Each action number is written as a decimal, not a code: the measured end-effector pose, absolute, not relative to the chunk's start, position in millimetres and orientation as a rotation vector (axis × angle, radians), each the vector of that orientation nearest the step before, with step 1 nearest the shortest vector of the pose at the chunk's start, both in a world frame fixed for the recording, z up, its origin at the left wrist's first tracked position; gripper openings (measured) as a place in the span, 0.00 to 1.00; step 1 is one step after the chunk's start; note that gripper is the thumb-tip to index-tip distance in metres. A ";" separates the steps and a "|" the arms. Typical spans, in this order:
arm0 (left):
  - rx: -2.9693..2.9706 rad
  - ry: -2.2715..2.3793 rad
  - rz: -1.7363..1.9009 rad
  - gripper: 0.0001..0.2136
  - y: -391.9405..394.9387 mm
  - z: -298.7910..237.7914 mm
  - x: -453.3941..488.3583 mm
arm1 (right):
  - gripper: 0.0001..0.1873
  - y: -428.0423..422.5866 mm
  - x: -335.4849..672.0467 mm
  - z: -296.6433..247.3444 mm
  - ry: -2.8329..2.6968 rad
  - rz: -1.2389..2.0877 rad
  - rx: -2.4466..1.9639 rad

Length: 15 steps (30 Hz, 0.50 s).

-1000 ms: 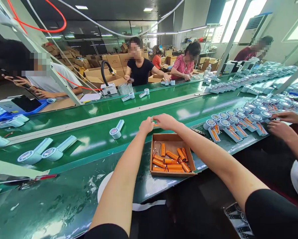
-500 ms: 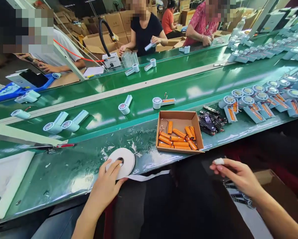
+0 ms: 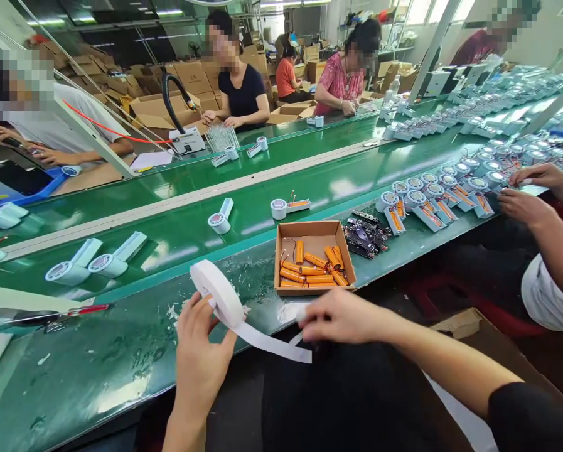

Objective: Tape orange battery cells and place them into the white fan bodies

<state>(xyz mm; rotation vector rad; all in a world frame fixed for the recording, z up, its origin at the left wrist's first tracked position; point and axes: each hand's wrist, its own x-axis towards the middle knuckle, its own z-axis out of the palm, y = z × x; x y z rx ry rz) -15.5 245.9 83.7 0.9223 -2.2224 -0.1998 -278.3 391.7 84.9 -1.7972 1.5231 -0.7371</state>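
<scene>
My left hand (image 3: 201,348) holds a white tape roll (image 3: 218,290) upright above the near edge of the green bench (image 3: 121,351). A strip of tape (image 3: 274,342) runs from the roll to my right hand (image 3: 340,316), whose fingers pinch its free end. Just beyond my right hand sits an open cardboard box (image 3: 315,231) holding several orange cylindrical batteries (image 3: 314,273) with wires.
On the green conveyor (image 3: 177,232) lie white handheld fan bodies (image 3: 219,221), one (image 3: 285,206) with an orange battery. Circuit boards (image 3: 366,235) lie right of the box. A co-worker's hands (image 3: 526,204) handle a row of fan bodies (image 3: 432,201). Other people sit across the line.
My left hand has lifted the tape roll off the bench and stood it upright. My right hand has come in from the right and taken the tape's free end.
</scene>
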 end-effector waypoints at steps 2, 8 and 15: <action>0.844 -2.270 -0.196 0.18 250.6 69.4 -16.6 | 0.13 366.9 -305.7 92.9 1.903 -0.782 -1.757; 0.674 -2.405 -0.197 0.18 267.4 56.1 -35.4 | 0.18 291.2 -358.0 92.1 2.174 -0.316 -1.728; 0.639 -2.444 -0.058 0.18 277.7 56.3 -30.1 | 0.23 324.1 -340.6 83.8 1.356 -1.829 -1.131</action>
